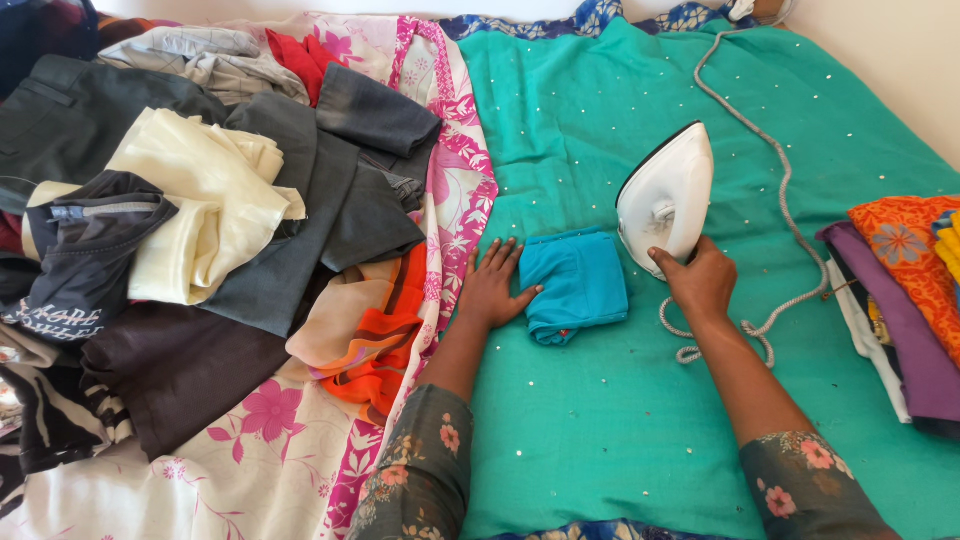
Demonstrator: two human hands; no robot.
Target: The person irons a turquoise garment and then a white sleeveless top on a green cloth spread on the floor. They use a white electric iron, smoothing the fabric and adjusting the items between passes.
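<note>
a small folded piece of bright blue cloth (575,285) lies on a teal fabric sheet dotted with tiny silver sequins (620,420), near the middle of the sheet; it is folded to a rough square, slightly rumpled, with a speck of red showing at its lower edge. the left hand (493,288) lies flat with fingers spread on the sheet, its fingertips touching the left edge of the blue cloth, holding nothing. the right hand (702,280) is wrapped around the handle of a white electric iron (666,198), which stands tipped up just beside the cloth's upper right corner. a grey braided cord (775,165) runs from the iron toward the top of the sheet. to the left sits a loose heap of dark grey, cream and black garments (200,220) on a floral pink and white cloth (270,450). at the right edge is a folded stack of orange, purple and white fabrics (905,300). no packages or signs can be made out.
</note>
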